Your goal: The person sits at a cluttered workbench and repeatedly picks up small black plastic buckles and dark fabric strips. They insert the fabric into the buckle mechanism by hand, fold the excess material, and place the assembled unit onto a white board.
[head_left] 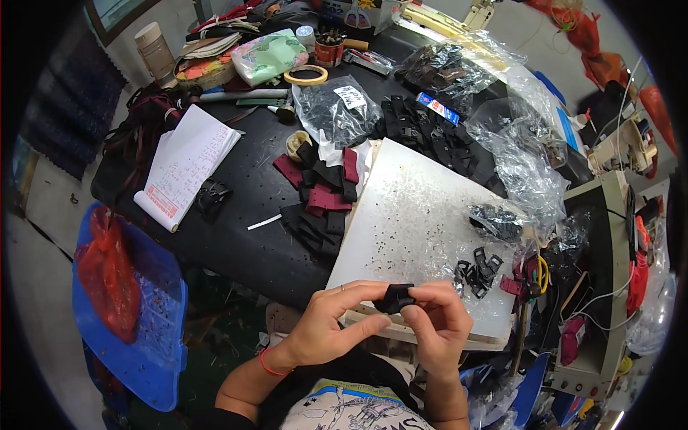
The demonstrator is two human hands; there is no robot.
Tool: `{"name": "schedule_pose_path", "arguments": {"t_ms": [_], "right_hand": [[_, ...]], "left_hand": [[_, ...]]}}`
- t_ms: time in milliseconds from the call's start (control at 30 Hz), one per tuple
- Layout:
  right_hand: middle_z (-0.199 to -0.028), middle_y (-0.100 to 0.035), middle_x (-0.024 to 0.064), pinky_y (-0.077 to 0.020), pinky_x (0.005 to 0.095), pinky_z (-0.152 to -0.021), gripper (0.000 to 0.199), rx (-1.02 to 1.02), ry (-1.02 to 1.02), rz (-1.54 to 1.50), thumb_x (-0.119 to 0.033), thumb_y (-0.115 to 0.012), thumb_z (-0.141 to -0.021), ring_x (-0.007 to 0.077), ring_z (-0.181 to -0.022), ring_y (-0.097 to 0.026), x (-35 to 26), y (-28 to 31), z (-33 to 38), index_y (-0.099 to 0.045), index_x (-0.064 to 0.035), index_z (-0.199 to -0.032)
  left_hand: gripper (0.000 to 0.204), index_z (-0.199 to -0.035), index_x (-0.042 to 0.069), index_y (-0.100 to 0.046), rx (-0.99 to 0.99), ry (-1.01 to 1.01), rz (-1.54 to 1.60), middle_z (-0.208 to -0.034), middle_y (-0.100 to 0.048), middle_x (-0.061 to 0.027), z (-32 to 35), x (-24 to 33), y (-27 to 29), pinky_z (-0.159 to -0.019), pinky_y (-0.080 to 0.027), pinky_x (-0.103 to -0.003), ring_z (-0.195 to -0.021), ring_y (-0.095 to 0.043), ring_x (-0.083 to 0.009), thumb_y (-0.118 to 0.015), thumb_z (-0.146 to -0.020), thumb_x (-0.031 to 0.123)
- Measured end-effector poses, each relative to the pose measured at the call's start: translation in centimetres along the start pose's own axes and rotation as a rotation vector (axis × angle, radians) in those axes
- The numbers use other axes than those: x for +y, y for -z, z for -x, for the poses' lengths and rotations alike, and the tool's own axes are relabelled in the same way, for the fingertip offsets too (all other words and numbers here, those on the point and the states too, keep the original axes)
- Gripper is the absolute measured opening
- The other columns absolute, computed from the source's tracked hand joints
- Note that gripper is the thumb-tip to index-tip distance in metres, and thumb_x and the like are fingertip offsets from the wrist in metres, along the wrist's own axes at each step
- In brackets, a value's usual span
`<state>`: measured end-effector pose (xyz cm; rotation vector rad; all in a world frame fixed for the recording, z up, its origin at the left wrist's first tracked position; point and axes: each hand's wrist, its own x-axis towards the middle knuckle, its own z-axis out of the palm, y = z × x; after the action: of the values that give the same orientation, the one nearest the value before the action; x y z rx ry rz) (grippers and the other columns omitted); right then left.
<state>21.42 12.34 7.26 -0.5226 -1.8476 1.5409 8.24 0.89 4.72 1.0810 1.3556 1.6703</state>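
Observation:
Both hands meet over the near edge of a white work board (401,186), at a small folded piece of black strap (393,299). My right hand (438,322) pinches its right end between thumb and forefinger. The fingers of my left hand (326,322) are closed on its left side, thumb below and forefinger along the top. Whether a buckle sits inside the fold, I cannot make out. Black plastic buckles (479,272) lie on the board to the right, below a clear bag of black parts (496,222). Small dark specks are scattered over the board.
Black and maroon strap pieces (330,199) lie left of the board, beside an open notebook (183,165). Black straps (430,136) and clear plastic bags (519,143) crowd the far right. A blue chair (161,315) holding a red bag (111,287) stands at left.

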Motion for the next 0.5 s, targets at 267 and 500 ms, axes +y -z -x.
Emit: {"name": "schedule_pose_path", "arguments": {"t_ms": [267, 500], "right_hand": [[-0.095, -0.054, 0.0063, -0.0433, 0.0209, -0.072, 0.021, -0.077, -0.038, 0.073, 0.007, -0.066, -0.079, 0.0103, -0.082, -0.053, 0.5, 0.0, 0.3, -0.058, 0.0011, -0.098], [-0.084, -0.058, 0.0069, -0.042, 0.0217, -0.061, 0.02, -0.001, -0.251, -0.09, 0.004, -0.07, -0.077, 0.0091, -0.07, -0.052, 0.7, -0.8, 0.0, -0.063, 0.0007, -0.096]], "left_hand": [[0.036, -0.118, 0.0, -0.058, 0.055, 0.033, 0.023, -0.112, -0.064, -0.0144, 0.1, 0.5, -0.3, -0.086, -0.049, -0.03, -0.102, -0.064, -0.0212, -0.064, -0.083, 0.003], [0.041, -0.122, 0.0, -0.055, 0.107, 0.085, -0.076, -0.109, -0.065, -0.0154, 0.1, 1.2, -0.4, -0.085, -0.05, -0.03, -0.098, -0.065, -0.0195, -0.065, -0.081, 0.001]]}}
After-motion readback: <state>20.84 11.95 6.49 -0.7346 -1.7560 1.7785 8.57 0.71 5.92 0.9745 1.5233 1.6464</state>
